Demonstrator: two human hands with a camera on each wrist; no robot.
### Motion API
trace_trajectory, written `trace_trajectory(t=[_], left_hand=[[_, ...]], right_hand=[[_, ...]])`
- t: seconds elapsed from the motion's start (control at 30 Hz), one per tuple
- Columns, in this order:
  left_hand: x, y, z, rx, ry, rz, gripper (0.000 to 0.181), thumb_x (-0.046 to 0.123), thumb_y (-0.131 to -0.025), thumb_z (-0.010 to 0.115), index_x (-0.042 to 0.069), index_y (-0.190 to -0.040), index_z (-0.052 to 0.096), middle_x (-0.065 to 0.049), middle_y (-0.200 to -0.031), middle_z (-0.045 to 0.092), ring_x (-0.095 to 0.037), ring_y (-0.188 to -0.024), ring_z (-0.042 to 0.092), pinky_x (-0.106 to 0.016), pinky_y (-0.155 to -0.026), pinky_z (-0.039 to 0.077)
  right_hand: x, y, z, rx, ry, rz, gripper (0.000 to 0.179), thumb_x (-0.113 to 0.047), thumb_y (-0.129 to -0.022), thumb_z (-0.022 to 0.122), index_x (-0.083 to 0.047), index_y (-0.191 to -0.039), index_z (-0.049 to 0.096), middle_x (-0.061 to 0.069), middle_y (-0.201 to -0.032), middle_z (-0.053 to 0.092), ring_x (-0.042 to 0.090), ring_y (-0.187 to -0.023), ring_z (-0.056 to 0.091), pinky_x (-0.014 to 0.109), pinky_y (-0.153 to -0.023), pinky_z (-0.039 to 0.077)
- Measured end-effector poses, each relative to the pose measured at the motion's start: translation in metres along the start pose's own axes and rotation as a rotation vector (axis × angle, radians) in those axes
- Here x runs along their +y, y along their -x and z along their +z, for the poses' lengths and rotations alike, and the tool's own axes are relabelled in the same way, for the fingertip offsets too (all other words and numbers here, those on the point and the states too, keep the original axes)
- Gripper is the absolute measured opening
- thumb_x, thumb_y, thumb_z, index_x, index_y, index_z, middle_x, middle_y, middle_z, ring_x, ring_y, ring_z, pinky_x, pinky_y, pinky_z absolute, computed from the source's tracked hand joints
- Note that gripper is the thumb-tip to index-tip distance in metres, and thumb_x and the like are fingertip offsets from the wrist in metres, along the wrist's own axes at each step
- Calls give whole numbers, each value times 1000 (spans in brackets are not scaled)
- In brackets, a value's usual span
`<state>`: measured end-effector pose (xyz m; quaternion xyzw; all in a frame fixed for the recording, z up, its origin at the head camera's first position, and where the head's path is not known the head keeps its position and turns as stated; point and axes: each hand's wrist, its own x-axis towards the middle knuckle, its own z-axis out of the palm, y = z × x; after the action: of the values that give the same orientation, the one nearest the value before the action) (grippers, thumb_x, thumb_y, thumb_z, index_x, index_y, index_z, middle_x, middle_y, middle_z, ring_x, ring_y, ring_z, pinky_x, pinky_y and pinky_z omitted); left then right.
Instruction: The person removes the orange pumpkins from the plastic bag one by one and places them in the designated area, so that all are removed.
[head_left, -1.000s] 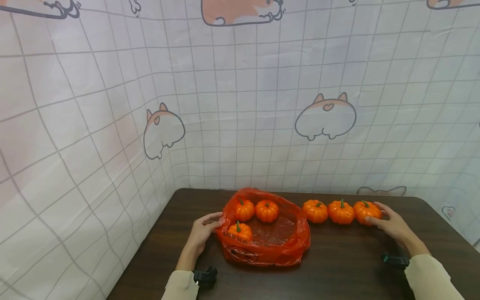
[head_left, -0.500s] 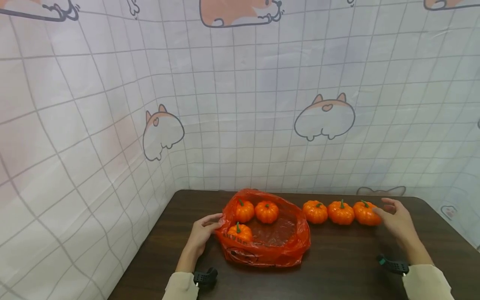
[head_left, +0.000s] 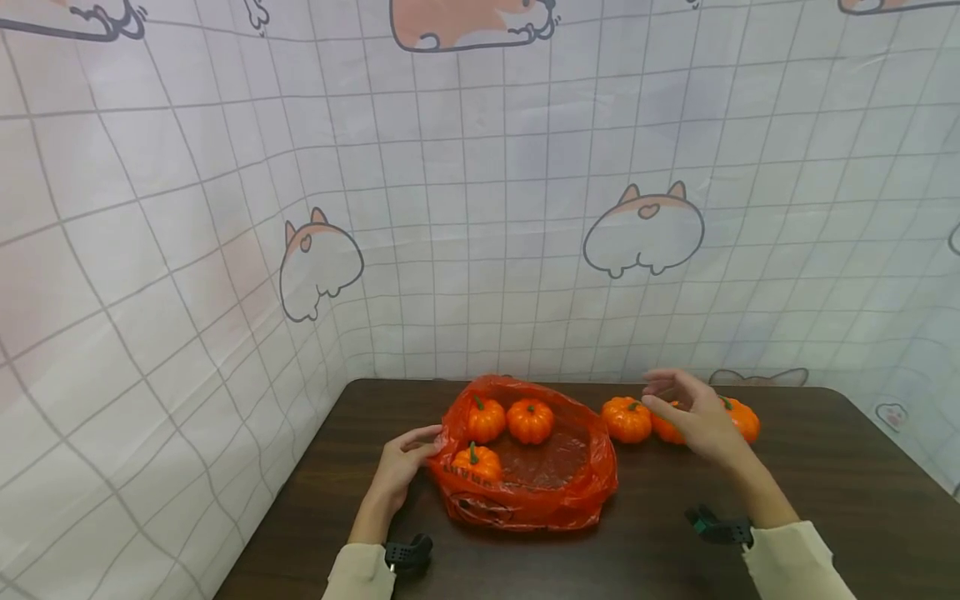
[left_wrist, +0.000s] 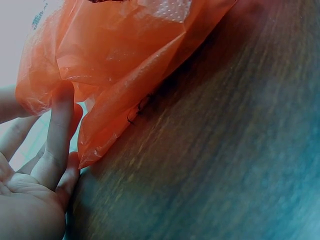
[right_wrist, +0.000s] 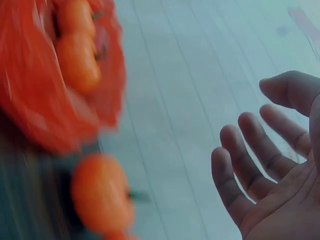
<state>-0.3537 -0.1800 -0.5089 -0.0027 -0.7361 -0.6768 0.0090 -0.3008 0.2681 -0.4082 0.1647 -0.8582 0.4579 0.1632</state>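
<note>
At L edge of bag (head_left: pixel 525 505), L grip (head_left: pixel 397 468) touching, pinch unclear; R grip (head_left: pixel 700 419) wide nr pumpkins (head_left: pixel 624 421), gap to bag.

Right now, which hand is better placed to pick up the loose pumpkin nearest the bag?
Probably the right hand: it is empty and close to that pumpkin. The left hand holds the left edge of the bag, across from it.

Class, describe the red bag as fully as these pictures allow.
The red bag looks like thin, crinkled, partly see-through plastic, with dark printing on its near side. It sits on the dark table, its mouth open upward and its rim uneven. Inside are three orange pumpkins. The left hand touches its left edge; whether it grips is unclear.
</note>
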Motion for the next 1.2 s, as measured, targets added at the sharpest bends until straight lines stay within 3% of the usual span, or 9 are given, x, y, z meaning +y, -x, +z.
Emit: trace_trajectory(t=[0.23, 0.43, 0.63, 0.9, 1.2], left_hand=[[-2, -2, 1, 6, 6, -4, 34, 12, -94, 71, 9, -128, 72, -8, -106, 74, -16, -91, 67, -30, -81, 54], [-1, -3, 2, 4, 8, -3, 34, 12, -93, 71, 8, -127, 73, -8, -106, 74, -16, -93, 67, -29, -80, 54], [-2, -4, 2, 9, 12, -4, 34, 11, -93, 72, 8, -127, 73, -7, -104, 75, -15, -93, 67, -29, -81, 54], [-2, -3, 2, -1, 12, 0, 34, 12, -93, 72, 7, -126, 73, -6, -103, 75, -16, -92, 68, -29, -81, 54], [-3, -5, 3, 6, 8, -4, 33, 11, -93, 72, 7, -125, 73, -5, -102, 75, -15, -92, 68, -29, -80, 55]], right_hand=[[-16, -14, 64, -151, -168, -15, 33, -24, -99, 68, -11, -129, 61, 18, -119, 64, 25, -106, 63, 31, -85, 56], [-23, -21, 116, -242, -244, 3, 33, -20, -97, 71, -12, -127, 62, 23, -125, 62, 27, -106, 62, 36, -83, 56], [-32, -24, 155, -323, -250, 26, 35, -23, -96, 71, -11, -128, 62, 19, -129, 62, 28, -108, 63, 36, -84, 55], [-37, -24, 187, -360, -232, 76, 39, -21, -96, 71, -9, -132, 60, 18, -133, 61, 26, -110, 62, 42, -89, 54], [-34, -24, 195, -398, -198, 100, 50, -24, -93, 75, -9, -138, 58, 13, -138, 60, 32, -118, 59, 52, -97, 52]])
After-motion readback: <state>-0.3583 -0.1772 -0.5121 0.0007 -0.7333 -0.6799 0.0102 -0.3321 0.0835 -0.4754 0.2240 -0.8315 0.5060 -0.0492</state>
